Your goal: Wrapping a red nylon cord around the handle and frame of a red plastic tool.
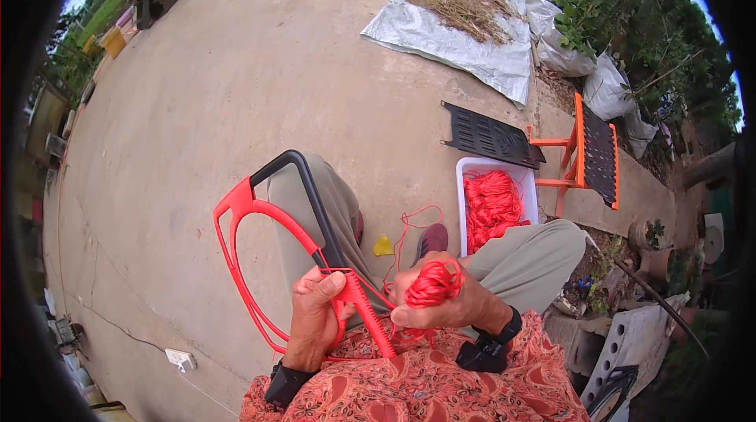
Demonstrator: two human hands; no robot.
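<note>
Cord bundle (435, 283) at five o'clock, clenched in right hand (461, 305), presumably against unravelling; left hand (316, 308), seven o'clock, grips red-and-black frame (318, 209), I'd judge to steady it. White tub (528, 186) at three, likely for easy reach.

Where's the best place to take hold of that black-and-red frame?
Probably the black bar, near its bend, coming from the far side: it looks slim and bare there, well clear of the left hand at its near end.
</note>
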